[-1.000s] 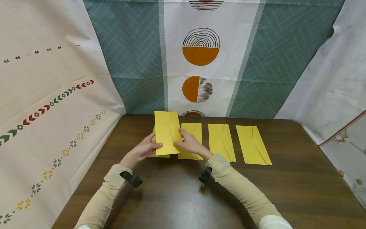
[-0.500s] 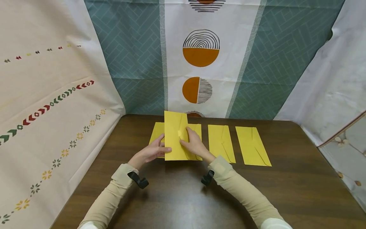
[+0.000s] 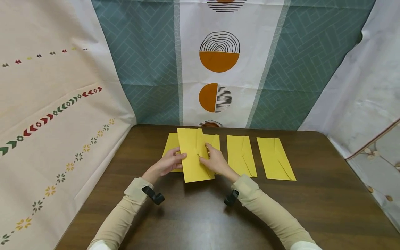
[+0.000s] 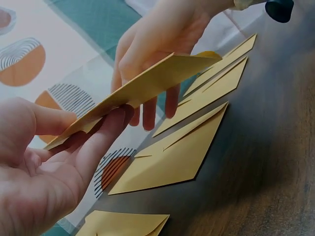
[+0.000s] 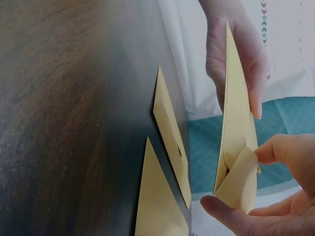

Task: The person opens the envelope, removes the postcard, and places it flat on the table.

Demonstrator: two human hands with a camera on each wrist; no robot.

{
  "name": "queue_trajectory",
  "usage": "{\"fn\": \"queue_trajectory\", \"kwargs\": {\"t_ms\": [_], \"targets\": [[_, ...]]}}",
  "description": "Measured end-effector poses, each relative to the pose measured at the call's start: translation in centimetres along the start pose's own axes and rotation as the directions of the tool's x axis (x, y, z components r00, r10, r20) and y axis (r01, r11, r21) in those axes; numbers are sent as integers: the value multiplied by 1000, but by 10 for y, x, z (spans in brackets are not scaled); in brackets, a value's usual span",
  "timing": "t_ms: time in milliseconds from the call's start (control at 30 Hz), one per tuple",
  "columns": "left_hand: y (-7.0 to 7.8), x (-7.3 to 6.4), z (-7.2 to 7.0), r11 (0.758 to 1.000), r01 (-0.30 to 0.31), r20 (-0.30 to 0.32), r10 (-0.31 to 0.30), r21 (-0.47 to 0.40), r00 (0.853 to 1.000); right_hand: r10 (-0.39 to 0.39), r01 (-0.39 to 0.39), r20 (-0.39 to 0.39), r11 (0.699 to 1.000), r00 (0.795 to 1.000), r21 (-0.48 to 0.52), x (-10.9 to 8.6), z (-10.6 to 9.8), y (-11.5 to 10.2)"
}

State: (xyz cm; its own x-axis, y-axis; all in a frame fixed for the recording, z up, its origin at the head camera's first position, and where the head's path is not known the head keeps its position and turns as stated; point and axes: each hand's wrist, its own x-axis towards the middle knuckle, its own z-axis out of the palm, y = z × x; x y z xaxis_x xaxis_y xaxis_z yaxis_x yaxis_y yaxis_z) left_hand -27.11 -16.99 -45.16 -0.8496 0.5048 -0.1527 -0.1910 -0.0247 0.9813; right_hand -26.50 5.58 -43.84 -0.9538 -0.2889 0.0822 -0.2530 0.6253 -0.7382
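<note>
Above the far half of the dark wooden table (image 3: 193, 215), a person holds one yellow envelope (image 3: 192, 158) in both hands, raised off the wood and partly hiding the two leftmost of the four other yellow envelopes (image 3: 242, 156) laid out in a row. Its long axis runs away from the person: the near end slants a little to the right, while the far end points toward the hanging cloth (image 3: 215, 76) with the orange circles. The flap (image 5: 241, 182) runs along the right long side, and from the right wrist I can see part of it standing up off the body. The left hand (image 3: 168, 162) grips the left long edge, thumb on top and fingers underneath, with only thin paper between them. The right hand (image 3: 217, 161) is partly curled, pinching the flap side; three of its fingers show below the paper from the left wrist.
</note>
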Motion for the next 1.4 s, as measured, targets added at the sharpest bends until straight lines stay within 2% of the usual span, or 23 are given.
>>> {"fn": "queue_trajectory", "kwargs": {"t_ms": [200, 533, 700, 833, 1000, 1167, 1267, 1400], "targets": [[4, 0, -2, 999, -26, -18, 25, -20, 1000, 22, -22, 0, 999, 1000, 49, 0, -10, 2], [-1, 4, -5, 998, -44, 26, 45, -39, 999, 11, -19, 57, 991, 998, 135, -6, -28, 11], [-5, 5, -9, 999, -35, 32, 36, -38, 999, -9, 3, 37, 989, 999, 151, -10, -41, 16], [-7, 5, -12, 998, -32, 27, 33, -53, 999, -47, 48, -21, 994, 999, 98, -11, -48, 21], [-6, 4, -13, 998, -30, 45, 33, -63, 998, -135, 135, -86, 991, 987, -8, -11, -55, 25], [-4, 4, -10, 997, -49, 75, 53, -53, 996, -226, 203, -148, 967, 963, -157, -13, -63, 22], [-2, 6, -8, 997, -62, 85, 66, -52, 994, -260, 213, -186, 947, 948, -239, -16, -66, 21], [0, 7, -4, 997, -44, 101, 51, -67, 994, -297, 218, -232, 924, 926, -313, -20, -67, 22]]}}
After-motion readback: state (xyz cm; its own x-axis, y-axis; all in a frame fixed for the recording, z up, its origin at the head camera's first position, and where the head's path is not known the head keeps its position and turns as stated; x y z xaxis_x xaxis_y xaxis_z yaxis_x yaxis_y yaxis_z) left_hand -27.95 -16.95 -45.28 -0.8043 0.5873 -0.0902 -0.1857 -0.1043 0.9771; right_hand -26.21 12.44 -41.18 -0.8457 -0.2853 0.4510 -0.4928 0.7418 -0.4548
